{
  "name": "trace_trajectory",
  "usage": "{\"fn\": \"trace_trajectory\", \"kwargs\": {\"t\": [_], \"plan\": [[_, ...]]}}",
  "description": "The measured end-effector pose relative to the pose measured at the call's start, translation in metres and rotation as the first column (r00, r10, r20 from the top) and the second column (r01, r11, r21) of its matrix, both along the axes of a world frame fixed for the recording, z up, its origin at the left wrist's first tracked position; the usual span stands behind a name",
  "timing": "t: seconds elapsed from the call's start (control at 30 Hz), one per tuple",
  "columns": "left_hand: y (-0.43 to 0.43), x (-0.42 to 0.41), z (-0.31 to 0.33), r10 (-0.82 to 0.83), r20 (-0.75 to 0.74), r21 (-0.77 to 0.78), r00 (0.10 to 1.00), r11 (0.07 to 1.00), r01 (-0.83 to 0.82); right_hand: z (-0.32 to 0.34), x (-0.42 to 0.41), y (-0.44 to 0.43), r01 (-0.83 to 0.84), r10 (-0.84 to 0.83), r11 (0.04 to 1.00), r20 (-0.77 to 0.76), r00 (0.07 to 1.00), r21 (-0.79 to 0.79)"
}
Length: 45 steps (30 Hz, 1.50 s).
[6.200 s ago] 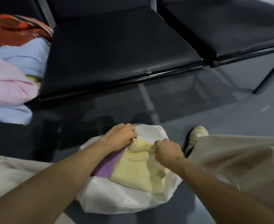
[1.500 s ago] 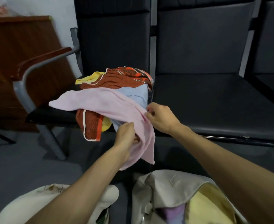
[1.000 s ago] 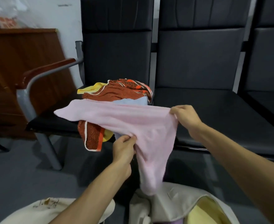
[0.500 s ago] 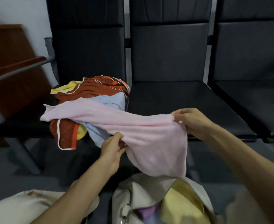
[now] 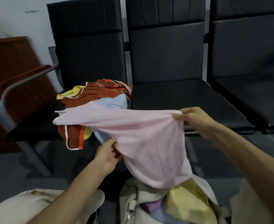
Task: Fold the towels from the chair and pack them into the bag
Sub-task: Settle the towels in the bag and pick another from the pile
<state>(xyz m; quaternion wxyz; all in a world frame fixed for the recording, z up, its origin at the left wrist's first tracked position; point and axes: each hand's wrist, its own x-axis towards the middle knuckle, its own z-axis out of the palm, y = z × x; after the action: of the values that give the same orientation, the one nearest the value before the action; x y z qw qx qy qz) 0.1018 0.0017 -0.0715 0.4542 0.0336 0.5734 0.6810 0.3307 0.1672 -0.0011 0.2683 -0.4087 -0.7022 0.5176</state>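
A soft pink terry towel [image 5: 142, 143] hangs stretched over the cream fabric bag [image 5: 131, 206], its far end lying on the heap of rust, blue and yellow towels [image 5: 97, 92] on the black padded chair [image 5: 87, 54]. The left hand [image 5: 108, 155] has its grip pinched on the lower edge, the right hand [image 5: 192, 118] on the upper corner. The bag is cut off below; a dark wall mark [image 5: 29, 11] is too blurred to read.

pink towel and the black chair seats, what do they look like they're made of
Pink towel: soft, matte fabric, probably terry or microfibre; it drapes limply and bunches where gripped. Chair seats: black padded upholstery with a slight sheen, likely faux leather or vinyl; smooth surface that catches light.
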Motion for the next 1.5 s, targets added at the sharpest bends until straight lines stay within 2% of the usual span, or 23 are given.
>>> {"fn": "trace_trajectory", "kwargs": {"t": [0.13,0.2,0.3,0.47,0.53,0.6,0.7,0.8,0.9,1.0,1.1,1.13,1.2,1.3,1.37,1.43,1.5], "plan": [[-0.004,-0.003,0.002,-0.146,-0.052,-0.002,0.988,0.989,0.146,0.002,0.008,0.006,0.136,-0.142,0.989,-0.11,0.984,-0.059],[-0.003,-0.001,0.005,-0.167,-0.097,-0.013,0.981,0.986,0.166,-0.001,0.008,0.007,0.169,-0.172,0.984,-0.066,0.983,-0.049],[0.0,0.0,0.006,-0.1,-0.191,-0.038,0.976,0.995,0.094,-0.008,0.006,0.006,0.162,-0.161,0.986,0.026,0.987,-0.029],[-0.002,-0.004,0.013,-0.028,-0.375,-0.07,0.927,0.998,0.002,-0.012,0.006,-0.003,-0.032,0.036,0.999,0.239,0.97,-0.022],[-0.002,-0.005,0.017,-0.03,-0.327,-0.009,0.945,1.0,0.029,-0.014,0.006,-0.008,-0.129,0.126,0.992,0.343,0.931,-0.015],[-0.003,-0.004,0.021,-0.047,-0.228,0.071,0.973,0.995,0.064,-0.014,0.005,-0.017,-0.253,0.266,0.964,0.393,0.88,-0.086],[-0.004,-0.005,0.021,-0.062,-0.17,0.089,0.983,0.993,0.078,-0.015,-0.001,-0.035,-0.332,0.395,0.914,0.328,0.858,-0.231],[-0.007,-0.005,0.024,-0.099,-0.108,0.09,0.989,0.99,0.109,-0.02,-0.008,-0.045,-0.277,0.32,0.928,0.151,0.935,-0.25],[-0.016,-0.004,0.032,-0.115,-0.087,0.101,0.99,0.987,0.123,-0.015,-0.006,-0.047,-0.232,0.229,0.938,-0.044,0.973,-0.257],[-0.023,0.001,0.036,-0.108,-0.161,0.063,0.981,0.991,0.12,-0.013,0.006,-0.046,-0.135,0.088,0.964,-0.205,0.975,-0.228],[-0.018,0.01,0.038,-0.077,-0.364,-0.06,0.928,0.996,0.059,-0.013,0.02,-0.043,0.025,-0.129,0.951,-0.323,0.938,-0.309],[-0.016,0.014,0.038,-0.086,-0.425,-0.097,0.901,0.994,0.049,-0.014,0.022,-0.042,0.031,-0.134,0.953,-0.329,0.935,-0.3],[-0.014,0.026,0.035,-0.133,-0.458,-0.061,0.879,0.991,0.118,-0.015,0.025,-0.04,0.024,-0.092,0.972,-0.285,0.954,-0.233],[-0.007,0.044,0.035,-0.158,-0.378,-0.029,0.912,0.987,0.159,-0.025,0.025,-0.042,0.028,-0.063,0.98,-0.173,0.983,-0.198],[-0.001,0.051,0.037,-0.155,-0.182,0.01,0.971,0.987,0.159,-0.034,0.022,-0.043,0.027,-0.04,0.984,-0.07,0.997,-0.176],[0.0,0.057,0.041,-0.183,-0.026,0.085,0.983,0.979,0.185,-0.041,0.02,-0.044,0.017,-0.015,0.988,0.014,1.0,-0.152],[-0.002,0.057,0.04,-0.226,-0.003,0.11,0.974,0.968,0.225,-0.044,0.019,-0.045,-0.043,0.059,0.99,0.113,0.992,-0.133]]}}
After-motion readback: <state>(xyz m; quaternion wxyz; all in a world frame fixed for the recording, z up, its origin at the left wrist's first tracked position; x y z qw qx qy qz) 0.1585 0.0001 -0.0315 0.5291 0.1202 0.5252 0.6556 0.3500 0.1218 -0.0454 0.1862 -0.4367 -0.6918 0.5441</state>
